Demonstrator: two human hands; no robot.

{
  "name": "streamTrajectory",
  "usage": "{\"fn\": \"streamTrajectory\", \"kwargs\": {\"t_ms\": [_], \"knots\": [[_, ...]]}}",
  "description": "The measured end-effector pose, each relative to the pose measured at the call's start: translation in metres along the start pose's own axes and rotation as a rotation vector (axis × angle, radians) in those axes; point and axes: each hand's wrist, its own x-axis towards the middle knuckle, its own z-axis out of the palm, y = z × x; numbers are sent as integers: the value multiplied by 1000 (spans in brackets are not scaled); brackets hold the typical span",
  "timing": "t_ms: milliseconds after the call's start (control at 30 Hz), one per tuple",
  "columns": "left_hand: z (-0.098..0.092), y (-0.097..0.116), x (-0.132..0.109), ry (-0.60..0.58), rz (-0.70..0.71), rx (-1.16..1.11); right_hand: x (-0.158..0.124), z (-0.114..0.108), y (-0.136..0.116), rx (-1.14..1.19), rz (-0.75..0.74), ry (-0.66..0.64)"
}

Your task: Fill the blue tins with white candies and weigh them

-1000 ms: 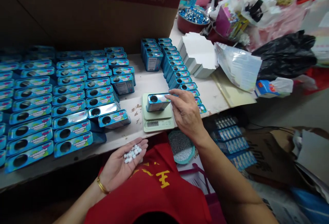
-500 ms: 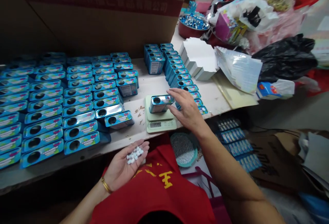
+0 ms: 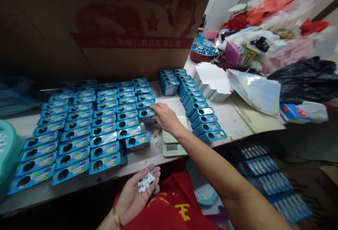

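Note:
My left hand [image 3: 141, 187] is palm up near the table's front edge, cupped under a small heap of white candies [image 3: 145, 182]. My right hand [image 3: 167, 118] reaches across the scale, its fingers closed on the near end of a blue tin [image 3: 146, 112]. That tin stands at the front of the rightmost column of the left group, part of it hidden by the fingers. Below my right forearm, the pale green digital scale [image 3: 169, 137] is partly covered. Many upright blue tins [image 3: 102, 129] with round openings on top stand in columns to the left.
More blue tins [image 3: 198, 99] line up right of the scale, beside white cartons [image 3: 211, 78]. A teal basin [image 3: 10, 156] is at far left; another bowl of white candies [image 3: 204, 192] sits below the table. A large cardboard box [image 3: 126, 59] stands behind. Plastic bags [image 3: 280, 36] pile up at back right.
The tin that stood on the scale has left it. My right hand has moved left to the tin columns and closed on a tin. The view has turned left.

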Motion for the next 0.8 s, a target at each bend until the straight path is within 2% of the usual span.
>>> {"fn": "streamTrajectory", "kwargs": {"t_ms": [133, 267, 367, 500, 567, 800], "knots": [[-4, 6, 1, 83, 44, -13, 15, 26, 6, -37, -20, 37], [-9, 11, 5, 115, 34, 4, 26, 14, 41, -93, -66, 106], [-11, 12, 6, 100, 9, -5, 49, -5, 81, -235, 99, 179], [-12, 11, 5, 81, -3, -35, 83, -11, 118, -429, 326, 65], [-13, 11, 4, 96, 4, -45, 92, -5, 123, -459, 369, 30], [-18, 8, 2, 157, 49, -22, 102, 12, 119, -491, 324, 17]]}}
